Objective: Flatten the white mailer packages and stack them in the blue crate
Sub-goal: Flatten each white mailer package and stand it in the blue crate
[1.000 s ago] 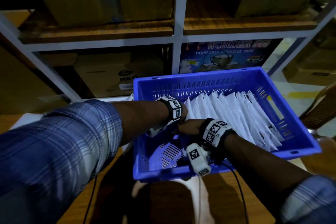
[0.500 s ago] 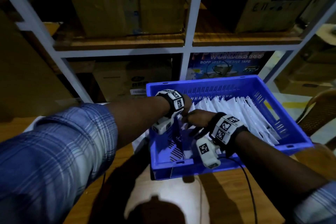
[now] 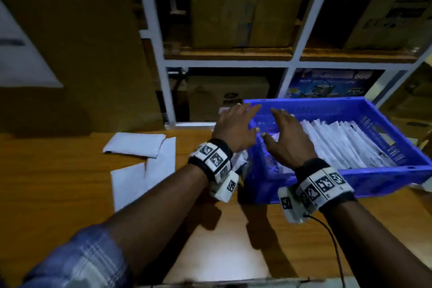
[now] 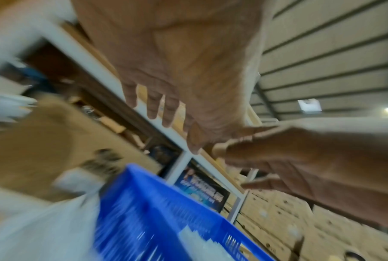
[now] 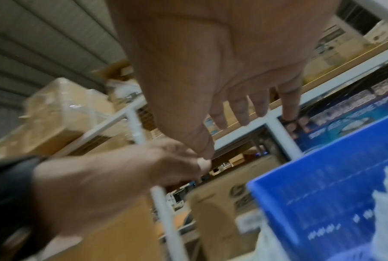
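The blue crate (image 3: 397,133) sits on the wooden table at the right, holding a row of several flattened white mailers (image 3: 339,142) that lean against one another. My left hand (image 3: 233,126) hovers over the crate's left wall with fingers spread and holds nothing. My right hand (image 3: 284,138) hovers just inside the crate's left end, also spread and empty. More white mailers (image 3: 140,147) lie loose on the table to the left, and one is wedged against the crate's left wall (image 3: 238,161). In the wrist views both palms (image 4: 188,70) (image 5: 222,61) show straight fingers above the crate (image 4: 155,211) (image 5: 322,194).
A white metal shelving rack (image 3: 233,63) with cardboard boxes (image 3: 240,2) stands right behind the table. A large brown box (image 3: 70,54) fills the back left. A thin cable (image 3: 334,241) runs from my right wrist over the table's front edge.
Both hands have lifted out of the crate and opened, moving up and left. My head has turned left, so the loose mailers on the table are in view.
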The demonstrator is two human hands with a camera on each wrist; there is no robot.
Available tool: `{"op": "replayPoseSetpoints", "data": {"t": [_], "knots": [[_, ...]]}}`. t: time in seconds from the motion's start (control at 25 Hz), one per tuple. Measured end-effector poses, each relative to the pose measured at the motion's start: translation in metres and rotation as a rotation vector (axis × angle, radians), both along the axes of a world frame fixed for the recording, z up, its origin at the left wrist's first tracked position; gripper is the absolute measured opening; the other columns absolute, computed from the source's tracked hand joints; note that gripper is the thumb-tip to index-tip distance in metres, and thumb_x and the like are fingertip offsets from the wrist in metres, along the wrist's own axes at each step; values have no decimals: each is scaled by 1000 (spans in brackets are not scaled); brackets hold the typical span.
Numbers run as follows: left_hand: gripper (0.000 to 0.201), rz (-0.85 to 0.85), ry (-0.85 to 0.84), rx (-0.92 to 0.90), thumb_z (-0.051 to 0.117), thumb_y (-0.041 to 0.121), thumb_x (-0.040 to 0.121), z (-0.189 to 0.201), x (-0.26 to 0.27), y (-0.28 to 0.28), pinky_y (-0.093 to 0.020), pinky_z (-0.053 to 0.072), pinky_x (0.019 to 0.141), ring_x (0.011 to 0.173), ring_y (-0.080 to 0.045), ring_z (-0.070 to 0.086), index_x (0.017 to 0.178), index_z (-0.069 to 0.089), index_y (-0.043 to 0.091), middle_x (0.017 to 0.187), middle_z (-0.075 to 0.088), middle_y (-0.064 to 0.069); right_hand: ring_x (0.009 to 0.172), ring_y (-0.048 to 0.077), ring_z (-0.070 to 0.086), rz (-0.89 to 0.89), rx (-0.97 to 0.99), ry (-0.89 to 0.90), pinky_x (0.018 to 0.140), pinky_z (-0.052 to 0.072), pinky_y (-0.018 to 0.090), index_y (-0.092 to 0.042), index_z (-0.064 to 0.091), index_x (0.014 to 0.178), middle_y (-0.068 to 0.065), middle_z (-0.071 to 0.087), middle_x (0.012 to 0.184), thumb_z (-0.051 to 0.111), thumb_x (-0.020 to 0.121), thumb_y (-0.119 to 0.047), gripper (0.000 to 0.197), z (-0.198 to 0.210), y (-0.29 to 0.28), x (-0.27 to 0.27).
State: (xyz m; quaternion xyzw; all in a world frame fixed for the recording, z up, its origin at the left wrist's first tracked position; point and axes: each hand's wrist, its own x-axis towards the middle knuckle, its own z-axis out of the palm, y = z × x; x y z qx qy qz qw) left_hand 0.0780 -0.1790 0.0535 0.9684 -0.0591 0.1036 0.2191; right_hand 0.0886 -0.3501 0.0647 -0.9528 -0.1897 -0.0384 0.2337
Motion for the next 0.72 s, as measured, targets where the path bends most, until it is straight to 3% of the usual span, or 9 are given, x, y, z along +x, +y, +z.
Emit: {"op": "replayPoseSetpoints", "data": {"t": [0.2,0.32,0.56,0.72], "knots": [[69,128,128,-124,59,33,95,-51,-116,48,-41,22,120,149,-24,22,156,27,30,163,27,-2,145,32,26,110,0,7,115,30,48,-21,27,154,12,28,158,60,88,-32,75,-38,58,-79],[68,204,227,-155,56,34,98,-82,-166,71,-44,20,121,151,-24,16,157,23,33,165,20,2,147,28,23,156,-24,120,116,28,44,-24,24,154,8,25,160,61,89,-32,75,-61,91,-113],[61,427,284,-172,54,33,98,-134,-215,119,-43,22,121,151,-21,19,154,30,36,164,24,4,150,25,14,340,-140,316,118,25,42,-28,18,155,4,14,163,56,95,-36,71,-105,148,-143],[67,576,303,-117,59,16,93,-161,-235,167,-39,28,119,148,-21,26,153,35,33,162,30,1,148,26,17,472,-229,366,116,28,44,-25,18,155,6,15,163,53,96,-36,70,-132,197,-157]]}}
